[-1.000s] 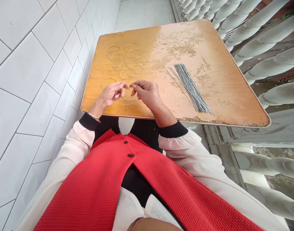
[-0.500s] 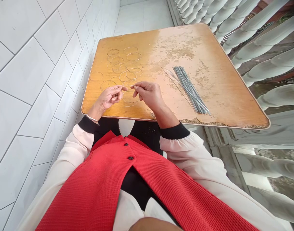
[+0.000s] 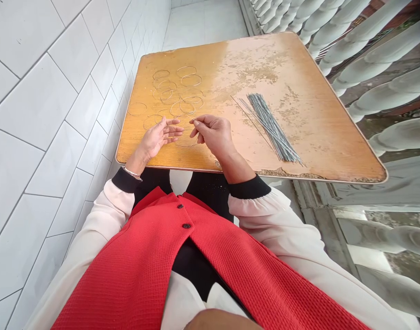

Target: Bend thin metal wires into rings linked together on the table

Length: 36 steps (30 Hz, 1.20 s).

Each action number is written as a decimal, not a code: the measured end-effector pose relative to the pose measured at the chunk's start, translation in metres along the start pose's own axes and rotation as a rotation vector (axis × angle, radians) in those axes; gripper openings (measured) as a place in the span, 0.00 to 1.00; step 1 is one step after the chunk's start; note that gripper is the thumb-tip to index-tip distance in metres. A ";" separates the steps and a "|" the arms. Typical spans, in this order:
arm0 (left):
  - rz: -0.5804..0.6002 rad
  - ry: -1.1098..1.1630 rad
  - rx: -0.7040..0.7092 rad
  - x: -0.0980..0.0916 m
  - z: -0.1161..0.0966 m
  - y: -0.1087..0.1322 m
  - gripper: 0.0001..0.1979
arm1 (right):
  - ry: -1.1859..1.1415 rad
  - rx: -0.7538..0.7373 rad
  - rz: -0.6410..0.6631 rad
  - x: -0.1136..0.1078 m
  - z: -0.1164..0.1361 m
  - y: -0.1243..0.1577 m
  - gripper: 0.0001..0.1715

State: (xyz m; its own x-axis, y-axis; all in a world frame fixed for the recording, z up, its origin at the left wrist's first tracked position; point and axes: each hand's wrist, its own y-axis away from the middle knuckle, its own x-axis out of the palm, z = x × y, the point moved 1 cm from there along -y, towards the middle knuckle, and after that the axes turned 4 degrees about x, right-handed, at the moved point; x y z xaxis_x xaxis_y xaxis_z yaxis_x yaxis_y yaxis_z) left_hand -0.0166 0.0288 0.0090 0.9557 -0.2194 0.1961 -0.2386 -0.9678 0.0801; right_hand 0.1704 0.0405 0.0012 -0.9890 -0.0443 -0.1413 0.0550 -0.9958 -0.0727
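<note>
My left hand (image 3: 162, 134) is open over the near left of the table, fingers stretched toward the right hand. My right hand (image 3: 212, 132) is closed in a pinch at thumb and forefinger, on a thin wire (image 3: 187, 145) that shows only faintly between the hands. Beyond them, several thin wire rings (image 3: 187, 106) lie spread on the table, some overlapping. Right of my right hand rests a bundle of straight grey wires (image 3: 273, 128), with a few loose wires along its left side.
The wooden table (image 3: 319, 137) has a worn, peeling surface and rounded corners. A white tiled wall (image 3: 55, 123) runs along the left. White balusters (image 3: 364, 68) stand on the right. My legs are under the near edge.
My left hand has let go of the wire and its fingers have spread out. My right hand keeps its pinch in nearly the same place.
</note>
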 end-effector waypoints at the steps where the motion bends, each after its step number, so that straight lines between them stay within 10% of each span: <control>1: -0.007 -0.009 0.005 -0.001 0.000 0.001 0.29 | -0.009 0.002 -0.001 -0.001 0.000 0.000 0.07; 19: -0.188 -0.259 0.132 0.005 0.006 0.009 0.15 | -0.211 0.191 0.027 0.004 -0.003 0.013 0.06; 31: 0.225 -0.430 0.177 -0.008 -0.009 0.011 0.22 | -0.203 0.201 0.209 -0.010 -0.002 0.001 0.10; 36: 0.123 -0.480 0.218 -0.006 -0.007 0.004 0.17 | -0.157 0.180 0.159 -0.009 -0.002 0.005 0.12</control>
State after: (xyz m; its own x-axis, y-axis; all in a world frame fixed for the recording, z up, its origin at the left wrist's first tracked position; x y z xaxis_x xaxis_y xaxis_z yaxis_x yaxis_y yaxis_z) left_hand -0.0246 0.0267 0.0148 0.9065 -0.3151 -0.2812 -0.3613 -0.9233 -0.1303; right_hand 0.1799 0.0364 -0.0001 -0.9799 -0.1986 0.0188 0.1994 -0.9730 0.1164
